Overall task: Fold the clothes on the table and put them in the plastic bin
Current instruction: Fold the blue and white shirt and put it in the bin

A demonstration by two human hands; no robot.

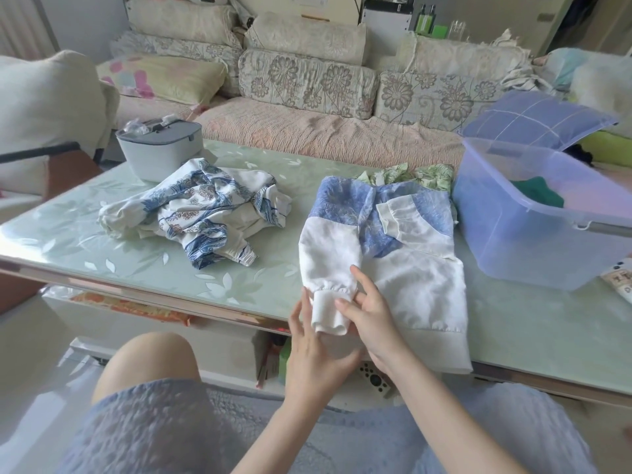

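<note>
Close to the near edge of a pale green glass table (pixel 68 217), both hands meet on the ribbed cuff (pixel 328 319) of a white and blue long-sleeved top (pixel 410 268). The left hand (pixel 316 350) cups the cuff from below, fingers straight and relaxed. The right hand (pixel 372 319) presses thumb and straight forefinger onto the sleeve, not clenched. The top lies flat, spreading beyond and right of the hands. Further right stands a translucent purple plastic bin (pixel 513 241) holding dark green cloth (pixel 537 193). Beyond and left lies a crumpled white garment with blue print (pixel 205 213).
</note>
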